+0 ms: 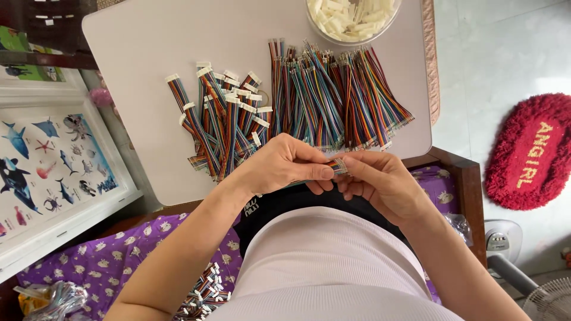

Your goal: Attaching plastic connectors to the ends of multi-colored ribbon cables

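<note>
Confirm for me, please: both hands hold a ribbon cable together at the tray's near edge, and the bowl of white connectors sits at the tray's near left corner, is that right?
Not quite. In the head view, the bowl of white connectors sits at the far right of the tray, not the near left corner. The rest holds: the left hand and right hand hold a ribbon cable together at the near edge.

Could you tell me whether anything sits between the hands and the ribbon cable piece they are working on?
Nothing visible does: the left hand and right hand both already pinch the ribbon cable piece directly, above the near edge of the white table.
</note>
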